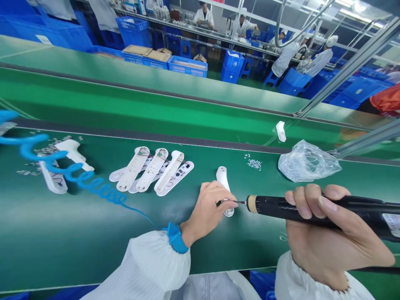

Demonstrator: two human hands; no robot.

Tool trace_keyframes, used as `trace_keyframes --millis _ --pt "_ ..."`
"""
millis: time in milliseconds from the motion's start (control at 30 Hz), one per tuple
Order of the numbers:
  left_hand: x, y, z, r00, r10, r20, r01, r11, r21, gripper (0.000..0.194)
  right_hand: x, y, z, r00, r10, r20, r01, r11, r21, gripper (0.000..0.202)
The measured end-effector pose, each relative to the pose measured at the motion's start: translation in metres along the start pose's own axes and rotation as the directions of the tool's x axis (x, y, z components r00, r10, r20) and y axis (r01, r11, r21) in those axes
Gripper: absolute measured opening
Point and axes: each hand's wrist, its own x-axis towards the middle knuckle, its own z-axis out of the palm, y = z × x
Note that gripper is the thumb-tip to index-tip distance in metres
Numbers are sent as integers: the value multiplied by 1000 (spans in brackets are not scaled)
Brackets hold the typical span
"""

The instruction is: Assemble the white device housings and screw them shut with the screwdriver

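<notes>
My right hand (328, 225) is wrapped around a black electric screwdriver (271, 206) held level, its thin bit (240, 202) pointing left. The bit reaches the pinched thumb and fingers of my left hand (211, 204), where a small dark piece shows; I cannot make out what it is. Below these fingers a white curved plastic housing (222, 177) lies on the green worktop, its middle partly covered by my left hand. A blue strap (177, 238) circles my left wrist. Small screws (254, 164) lie in a loose pile beyond the screwdriver.
Several opened white housings with circuit boards (173, 173) lie to the left. Farther left are a white part (73, 152) and scattered screws, crossed by a blue coiled cord (93, 185). A clear plastic bag (308, 162) sits back right. One white piece (281, 131) rests beyond.
</notes>
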Motion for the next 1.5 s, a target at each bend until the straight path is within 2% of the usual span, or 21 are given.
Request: trace_keyframes --millis 133,233,267,367,467,533,600,767,1167,1500 --pt "1 -3 7 987 -157 -43 150 979 -136 9 3 -1 -1 1000 -7 3 7 1000 8 9" --pt "3 -4 3 991 -135 -7 133 984 -121 5 4 0 1 1000 -14 -19 14 1000 -3 9" --pt "4 -4 -2 995 -96 22 98 989 -109 8 4 1 2 1000 -19 -21 18 1000 -10 9" --pt "13 -3 -21 998 -17 63 24 994 -109 42 2 6 6 999 -41 27 42 998 -43 10" --pt "30 -9 -32 996 -76 -38 73 994 -84 46 0 13 9 988 -91 122 99 993 -68 11" --pt "42 -16 -29 989 -127 -74 125 992 -30 48 -2 19 12 975 -123 183 141 986 -88 12" --pt "52 -24 -21 986 -158 -56 159 987 15 51 -4 25 14 963 -140 229 168 980 -109 12" --pt "58 -33 -5 987 -153 -40 155 987 36 41 -5 37 17 951 -156 268 197 971 -135 12" --pt "59 -29 -4 988 -144 -52 147 988 45 30 -5 37 17 947 -138 291 183 974 -133 13" --pt "59 -26 -1 990 -130 -62 133 990 46 28 -6 37 21 953 -131 274 178 972 -152 13"
